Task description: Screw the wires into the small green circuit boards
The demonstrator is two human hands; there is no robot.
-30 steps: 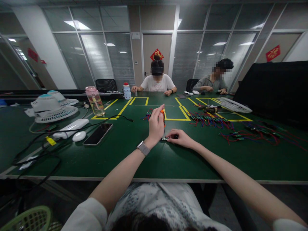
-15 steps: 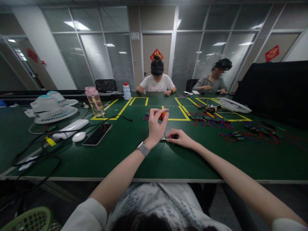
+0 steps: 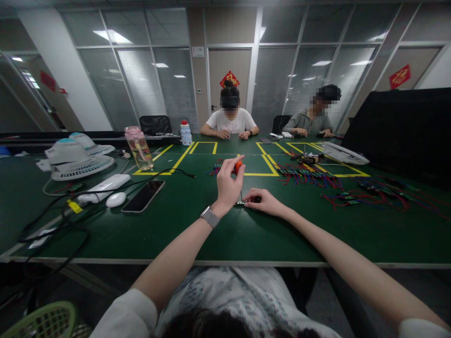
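Observation:
My left hand (image 3: pixel 228 184), with a watch on the wrist, grips the orange handle of a small screwdriver (image 3: pixel 238 166) held upright. Its thin shaft runs down to a small dark part (image 3: pixel 240 203) lying on the green table (image 3: pixel 197 225). My right hand (image 3: pixel 265 202) rests on the table just right of that part and pinches it with the fingertips. The tip of the screwdriver is hidden between the two hands.
A phone (image 3: pixel 143 195), white mouse (image 3: pixel 115 199), white box and cables lie at the left, with fans (image 3: pixel 75 158) and a pink bottle (image 3: pixel 138 147) behind. Bundles of red and blue wired parts (image 3: pixel 306 176) spread to the right. Two people sit across the table.
My left hand's fingers have shifted around the screwdriver handle, turning it, while the hand stayed in place. My right hand has not moved. The person opposite brought both hands together.

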